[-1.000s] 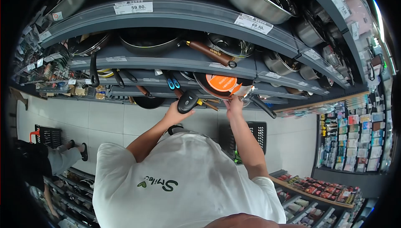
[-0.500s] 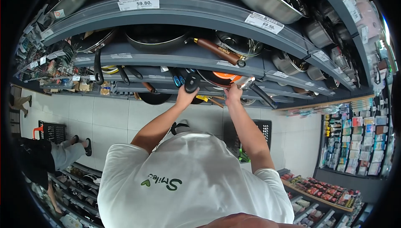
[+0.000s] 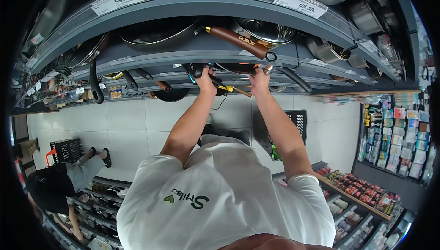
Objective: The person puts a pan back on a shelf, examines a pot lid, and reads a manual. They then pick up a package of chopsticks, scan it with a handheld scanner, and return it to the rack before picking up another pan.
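Both of my arms reach into a lower shelf of cookware. My left hand (image 3: 206, 80) is closed around a black pan handle (image 3: 197, 70); a shelf edge above partly hides the fingers. My right hand (image 3: 260, 80) grips the near rim of a dark frying pan (image 3: 235, 68), whose orange label shows only as a sliver under the shelf edge. To the right of that hand a black handle (image 3: 295, 79) sticks out over the aisle. Between my hands, lower down, are a yellow tag and a thin wooden-looking handle (image 3: 242, 92).
The shelf above holds a large wok (image 3: 158, 37) and a pan with a brown handle (image 3: 238, 41) jutting outward. Black shopping baskets stand behind me at right (image 3: 293, 124) and at left (image 3: 68, 150). Another person (image 3: 50, 183) bends toward the opposite shelves.
My view has moved closer to the shelf. Both hands are farther in, and the orange-labelled pan is now mostly covered by the shelf edge. The other person has bent lower.
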### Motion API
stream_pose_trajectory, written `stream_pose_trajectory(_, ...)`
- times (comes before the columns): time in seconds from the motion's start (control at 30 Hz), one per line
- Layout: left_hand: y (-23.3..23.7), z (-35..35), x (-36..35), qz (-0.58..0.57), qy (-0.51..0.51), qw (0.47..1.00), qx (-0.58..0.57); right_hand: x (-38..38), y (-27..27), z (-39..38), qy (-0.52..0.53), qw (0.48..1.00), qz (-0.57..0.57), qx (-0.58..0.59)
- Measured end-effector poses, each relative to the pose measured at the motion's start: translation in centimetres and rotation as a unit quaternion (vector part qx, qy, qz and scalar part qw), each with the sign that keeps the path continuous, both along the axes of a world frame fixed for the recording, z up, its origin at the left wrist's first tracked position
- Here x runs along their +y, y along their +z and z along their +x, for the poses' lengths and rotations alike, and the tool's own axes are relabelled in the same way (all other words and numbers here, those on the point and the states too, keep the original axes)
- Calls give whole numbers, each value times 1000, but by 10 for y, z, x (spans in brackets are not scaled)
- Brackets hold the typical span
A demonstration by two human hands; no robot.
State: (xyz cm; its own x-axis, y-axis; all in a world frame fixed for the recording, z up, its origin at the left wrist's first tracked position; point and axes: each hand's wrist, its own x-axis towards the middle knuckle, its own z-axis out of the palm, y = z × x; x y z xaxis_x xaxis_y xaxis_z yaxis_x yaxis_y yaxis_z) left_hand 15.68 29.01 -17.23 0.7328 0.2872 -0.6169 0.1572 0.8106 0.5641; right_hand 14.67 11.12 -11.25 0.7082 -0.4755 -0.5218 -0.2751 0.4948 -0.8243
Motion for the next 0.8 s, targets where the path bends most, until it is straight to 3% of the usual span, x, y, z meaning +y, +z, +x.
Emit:
stream_pose_trajectory(0.33, -8, 22, 0, -161, 23, 986, -29, 3, -16, 22, 14, 999, -19, 32)
stream_pose_trajectory(0.8, -15, 22, 2, -156, -8, 987, -35, 26, -28, 53, -3, 999, 5, 52)
